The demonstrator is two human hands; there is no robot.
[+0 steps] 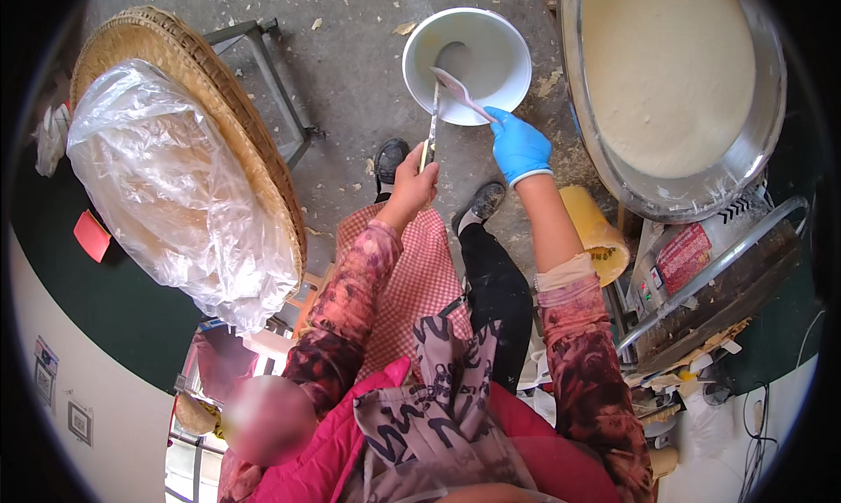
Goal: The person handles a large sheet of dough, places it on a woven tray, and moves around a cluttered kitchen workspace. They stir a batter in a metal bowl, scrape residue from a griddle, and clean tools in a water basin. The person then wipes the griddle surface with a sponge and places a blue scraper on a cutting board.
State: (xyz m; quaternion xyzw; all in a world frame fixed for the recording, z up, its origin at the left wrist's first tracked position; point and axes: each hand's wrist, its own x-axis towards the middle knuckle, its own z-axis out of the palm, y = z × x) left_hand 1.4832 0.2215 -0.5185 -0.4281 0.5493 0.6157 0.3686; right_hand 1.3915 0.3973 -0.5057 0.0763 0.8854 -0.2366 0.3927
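Note:
My bare left hand [413, 186] is closed around the pale yellow handle of a thin knife-like blade [434, 117], which points away from me and has pale smears on it. My right hand [520, 145], in a blue glove, grips the handle end of a pale pinkish spoon or spatula [462, 93]. The two tools meet or cross near their far ends, above the near part of a white bucket [520, 47]. Greyish-white residue shows inside the bucket, at its bottom. Whether the blade touches the spoon-like tool, I cannot tell for sure.
At right stands a large metal basin [618, 177] of pale batter or dough, with a yellow container [585, 227] below it. A round woven tray [232, 109] under clear plastic sheeting [166, 179] is at left, by a metal frame [270, 82]. Pale scraps litter the concrete floor [350, 56].

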